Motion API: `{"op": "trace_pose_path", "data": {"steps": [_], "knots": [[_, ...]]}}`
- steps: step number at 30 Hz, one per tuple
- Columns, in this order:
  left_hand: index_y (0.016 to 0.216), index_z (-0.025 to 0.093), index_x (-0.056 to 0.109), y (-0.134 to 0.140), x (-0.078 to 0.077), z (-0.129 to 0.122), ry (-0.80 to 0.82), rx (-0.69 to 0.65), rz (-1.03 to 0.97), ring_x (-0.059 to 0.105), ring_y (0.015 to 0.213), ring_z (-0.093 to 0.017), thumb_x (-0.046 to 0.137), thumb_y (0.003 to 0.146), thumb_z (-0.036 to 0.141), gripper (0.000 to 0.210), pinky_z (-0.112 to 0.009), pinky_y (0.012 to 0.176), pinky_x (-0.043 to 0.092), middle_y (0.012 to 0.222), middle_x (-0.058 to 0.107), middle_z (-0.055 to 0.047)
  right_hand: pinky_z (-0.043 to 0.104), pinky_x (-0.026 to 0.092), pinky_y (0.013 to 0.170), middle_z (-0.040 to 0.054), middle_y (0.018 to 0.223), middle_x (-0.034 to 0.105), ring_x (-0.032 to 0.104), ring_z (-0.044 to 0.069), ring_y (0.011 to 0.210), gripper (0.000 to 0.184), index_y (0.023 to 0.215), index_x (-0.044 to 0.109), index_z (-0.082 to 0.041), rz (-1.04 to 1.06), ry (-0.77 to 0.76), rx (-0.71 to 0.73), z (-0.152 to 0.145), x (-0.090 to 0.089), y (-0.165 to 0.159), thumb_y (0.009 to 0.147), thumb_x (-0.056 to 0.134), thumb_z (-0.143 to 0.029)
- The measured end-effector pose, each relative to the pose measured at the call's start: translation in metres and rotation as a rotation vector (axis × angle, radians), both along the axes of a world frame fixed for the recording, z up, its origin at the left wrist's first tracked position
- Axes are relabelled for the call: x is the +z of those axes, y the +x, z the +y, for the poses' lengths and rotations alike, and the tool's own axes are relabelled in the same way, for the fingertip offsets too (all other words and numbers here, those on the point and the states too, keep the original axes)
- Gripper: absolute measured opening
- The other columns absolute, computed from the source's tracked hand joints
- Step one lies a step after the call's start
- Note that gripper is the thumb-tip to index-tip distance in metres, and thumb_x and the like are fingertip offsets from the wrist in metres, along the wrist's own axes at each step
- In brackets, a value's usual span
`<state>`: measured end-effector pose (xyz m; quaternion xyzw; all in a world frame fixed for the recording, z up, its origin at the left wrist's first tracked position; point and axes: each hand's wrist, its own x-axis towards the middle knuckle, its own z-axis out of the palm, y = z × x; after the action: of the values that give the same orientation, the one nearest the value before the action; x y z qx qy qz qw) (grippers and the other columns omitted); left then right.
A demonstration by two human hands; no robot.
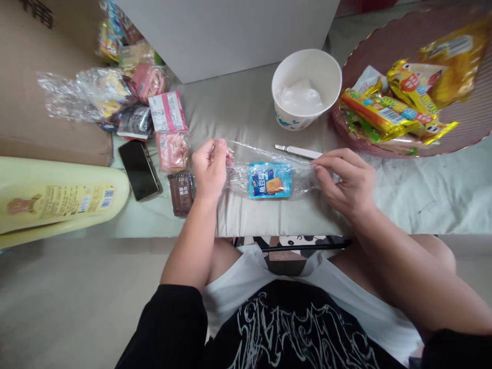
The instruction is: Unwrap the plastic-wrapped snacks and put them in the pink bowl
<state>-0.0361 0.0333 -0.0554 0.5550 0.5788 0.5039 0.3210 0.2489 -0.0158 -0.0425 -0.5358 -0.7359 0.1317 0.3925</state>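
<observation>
A pale cloth-covered surface (388, 197) runs across the view, with a white box (249, 36) cut off by the top edge and a cardboard box (46, 92) cropped at the left. A yellow container (61, 197) also runs out of frame there, and the pink tray (367, 54) of wrapped snacks is cut off at the right. Between the hands, a blue packet (270, 180) lies near the surface's front edge, with clear plastic film (237, 179) around it; glare makes it hard to tell whether the packet is inside or under it. The left hand (210, 166) has its grip curled shut on one end of the film, most fingertips hidden; the right hand's (348, 179) grip pinches the other end between thumb and fingers. Its fingertips meet the far end of a slim white knife (298, 151), contact unclear. The whitish contents of the paper tub (295, 122) cannot be identified
</observation>
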Motion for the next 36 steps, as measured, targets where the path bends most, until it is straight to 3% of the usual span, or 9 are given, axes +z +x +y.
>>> {"op": "trace_pose_path", "data": {"steps": [8, 10, 13, 15, 20, 25, 30, 36], "knots": [[0.065, 0.022, 0.054, -0.004, -0.002, 0.005, -0.005, 0.043, 0.045, 0.051, 0.047, -0.01, 0.056, 0.098, 0.06, 0.05, -0.027, 0.048, 0.041, 0.056, 0.053, 0.003, 0.032, 0.048, 0.06, 0.0008, 0.074, 0.069, 0.059, 0.015, 0.061, 0.015, 0.085, 0.069, -0.024, 0.007, -0.02, -0.077, 0.0, 0.004, 0.006, 0.094, 0.058, -0.024], [0.065, 0.022, 0.053, -0.003, -0.003, 0.006, -0.009, 0.041, 0.055, 0.05, 0.046, -0.009, 0.056, 0.098, 0.061, 0.051, -0.027, 0.048, 0.041, 0.055, 0.053, 0.004, 0.034, 0.052, 0.066, 0.0028, 0.083, 0.07, 0.063, 0.018, 0.071, 0.01, 0.097, 0.069, -0.024, -0.023, 0.026, -0.02, 0.0, 0.002, 0.006, 0.092, 0.064, -0.032], [0.066, 0.022, 0.052, -0.002, -0.003, 0.006, 0.007, 0.057, 0.074, 0.051, 0.047, -0.009, 0.055, 0.098, 0.061, 0.051, -0.026, 0.047, 0.04, 0.056, 0.054, 0.004, 0.042, 0.056, 0.08, 0.008, 0.106, 0.068, 0.066, 0.026, 0.095, 0.039, 0.119, 0.064, -0.026, -0.075, 0.121, 0.089, -0.002, -0.002, 0.005, 0.085, 0.074, -0.041], [0.067, 0.022, 0.052, 0.0, -0.002, 0.005, 0.029, 0.065, 0.086, 0.052, 0.048, -0.009, 0.053, 0.099, 0.061, 0.051, -0.026, 0.048, 0.04, 0.058, 0.055, 0.003, 0.044, 0.055, 0.084, 0.0081, 0.113, 0.065, 0.065, 0.027, 0.101, 0.041, 0.123, 0.061, -0.029, -0.107, 0.159, 0.139, -0.004, -0.005, 0.003, 0.085, 0.075, -0.037], [0.066, 0.023, 0.053, 0.002, 0.002, 0.003, 0.031, 0.04, 0.081, 0.052, 0.049, -0.01, 0.052, 0.099, 0.064, 0.052, -0.027, 0.049, 0.042, 0.056, 0.055, 0.004, 0.044, 0.053, 0.085, 0.0083, 0.113, 0.067, 0.065, 0.027, 0.1, 0.034, 0.12, 0.062, -0.03, -0.205, 0.031, 0.093, -0.003, -0.01, 0.0, 0.088, 0.065, -0.021], [0.065, 0.023, 0.054, 0.0, 0.003, 0.003, 0.028, 0.054, 0.099, 0.053, 0.05, -0.01, 0.052, 0.097, 0.067, 0.054, -0.026, 0.049, 0.042, 0.055, 0.055, 0.004, 0.039, 0.052, 0.073, 0.0042, 0.086, 0.067, 0.064, 0.024, 0.079, 0.03, 0.116, 0.065, -0.026, -0.182, -0.08, 0.01, 0.0, -0.011, 0.001, 0.087, 0.062, -0.021], [0.066, 0.023, 0.053, 0.001, 0.004, 0.003, 0.026, 0.06, 0.115, 0.052, 0.049, -0.009, 0.051, 0.097, 0.068, 0.055, -0.026, 0.049, 0.042, 0.055, 0.054, 0.004, 0.035, 0.05, 0.065, 0.0009, 0.074, 0.064, 0.062, 0.019, 0.069, 0.007, 0.093, 0.067, -0.026, -0.05, -0.092, -0.033, -0.002, -0.001, 0.0, 0.089, 0.062, -0.025], [0.069, 0.023, 0.055, 0.001, 0.004, 0.003, 0.034, -0.002, 0.072, 0.052, 0.047, -0.009, 0.053, 0.097, 0.067, 0.052, -0.026, 0.048, 0.042, 0.058, 0.058, 0.003, 0.036, 0.054, 0.07, 0.0031, 0.083, 0.071, 0.068, 0.02, 0.077, 0.012, 0.085, 0.068, -0.026, 0.077, -0.003, -0.057, -0.003, 0.008, -0.003, 0.091, 0.059, -0.022]]}}
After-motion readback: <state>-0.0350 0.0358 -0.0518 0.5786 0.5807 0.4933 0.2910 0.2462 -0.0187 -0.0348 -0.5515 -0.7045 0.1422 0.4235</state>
